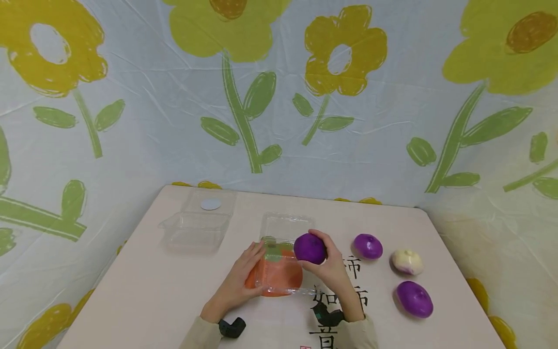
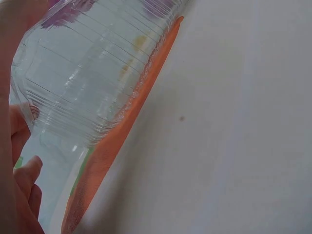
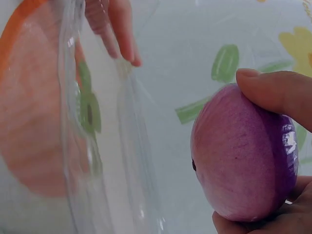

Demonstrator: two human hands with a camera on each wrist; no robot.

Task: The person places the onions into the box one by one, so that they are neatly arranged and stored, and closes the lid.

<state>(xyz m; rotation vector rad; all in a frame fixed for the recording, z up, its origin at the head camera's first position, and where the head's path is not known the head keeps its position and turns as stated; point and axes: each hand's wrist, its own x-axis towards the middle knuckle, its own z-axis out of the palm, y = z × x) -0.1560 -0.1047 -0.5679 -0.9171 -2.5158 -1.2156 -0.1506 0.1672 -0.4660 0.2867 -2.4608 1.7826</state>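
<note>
My right hand (image 1: 333, 266) grips a glossy purple turnip (image 1: 310, 248) between thumb and fingers, above the right side of a clear plastic clamshell box (image 1: 279, 276). The right wrist view shows this turnip (image 3: 239, 156) fading to pinkish on one side, with a small dark tip. My left hand (image 1: 239, 276) rests against the box's left side, fingers stretched toward the hinge and thumb near the front. In the left wrist view the ribbed box (image 2: 92, 73) stands over an orange print on the mat. Its lid (image 1: 287, 224) lies folded back.
To the right are two purple turnips (image 1: 368, 246) and a whitish turnip (image 1: 407, 261) with its pale side up. At the back left stands another opened clear clamshell box (image 1: 196, 230) with a white round sticker (image 1: 210, 204). Flower-printed cloth (image 1: 279, 121) hangs behind the table.
</note>
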